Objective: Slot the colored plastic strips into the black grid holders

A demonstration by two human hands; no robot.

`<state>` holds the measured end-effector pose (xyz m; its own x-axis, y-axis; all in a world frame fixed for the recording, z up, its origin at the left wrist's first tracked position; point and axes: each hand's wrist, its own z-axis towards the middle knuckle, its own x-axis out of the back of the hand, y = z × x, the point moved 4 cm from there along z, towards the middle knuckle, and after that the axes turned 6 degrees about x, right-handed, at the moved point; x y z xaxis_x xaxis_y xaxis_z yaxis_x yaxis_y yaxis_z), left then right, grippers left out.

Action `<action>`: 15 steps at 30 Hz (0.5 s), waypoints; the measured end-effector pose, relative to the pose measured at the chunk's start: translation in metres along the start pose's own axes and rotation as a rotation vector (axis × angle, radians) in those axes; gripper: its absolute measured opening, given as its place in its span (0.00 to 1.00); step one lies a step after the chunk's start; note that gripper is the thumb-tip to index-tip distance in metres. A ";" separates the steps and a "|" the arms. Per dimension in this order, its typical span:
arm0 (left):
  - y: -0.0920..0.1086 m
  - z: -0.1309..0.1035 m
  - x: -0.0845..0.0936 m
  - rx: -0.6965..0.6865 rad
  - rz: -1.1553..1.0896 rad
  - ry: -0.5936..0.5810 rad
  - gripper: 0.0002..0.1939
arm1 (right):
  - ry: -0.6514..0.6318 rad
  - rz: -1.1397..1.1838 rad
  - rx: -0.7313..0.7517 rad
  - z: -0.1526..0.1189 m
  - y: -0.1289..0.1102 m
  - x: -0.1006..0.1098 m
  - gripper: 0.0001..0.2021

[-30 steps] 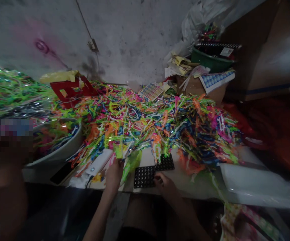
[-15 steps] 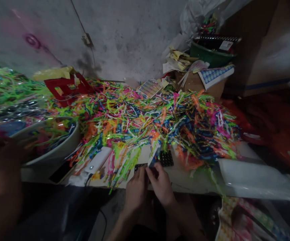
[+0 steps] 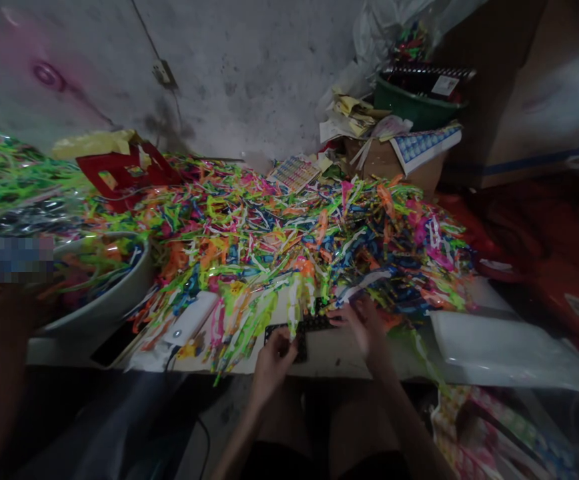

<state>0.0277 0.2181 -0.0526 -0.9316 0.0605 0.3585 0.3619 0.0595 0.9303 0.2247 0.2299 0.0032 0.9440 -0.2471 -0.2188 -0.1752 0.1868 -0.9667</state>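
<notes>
The left hand (image 3: 271,361) is pinching a white-green plastic strip (image 3: 293,301) by its near end. The right hand (image 3: 364,325), fingers apart, is hovering just beside a blue-white strip (image 3: 368,281).

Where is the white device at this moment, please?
In the head view, the white device lies left of centre, between the phone and the left hand, at the pile's near edge.

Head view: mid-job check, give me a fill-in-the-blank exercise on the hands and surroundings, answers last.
The left hand is at a tray coloured ____.
The right hand is at a piece coloured blue and ____.
The red box stands in the ____ half of the view.
The tub at upper right is ____.
Missing words: black; white; left; green.
</notes>
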 end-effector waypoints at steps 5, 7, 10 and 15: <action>-0.023 0.024 -0.010 0.005 -0.271 0.082 0.14 | -0.126 -0.048 -0.071 0.012 0.045 0.007 0.20; -0.031 0.033 -0.017 0.009 -0.280 0.100 0.16 | -0.182 -0.124 -0.109 0.012 0.069 0.007 0.21; -0.039 0.043 -0.026 -0.006 -0.266 0.102 0.17 | -0.232 -0.252 -0.098 0.010 0.094 0.008 0.19; -0.046 0.047 -0.036 -0.030 -0.198 0.062 0.17 | -0.298 -0.375 -0.054 0.006 0.111 0.012 0.13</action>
<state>0.0467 0.2604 -0.1116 -0.9851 -0.0106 0.1719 0.1714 0.0344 0.9846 0.2183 0.2530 -0.1057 0.9825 -0.0038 0.1864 0.1860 0.0855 -0.9788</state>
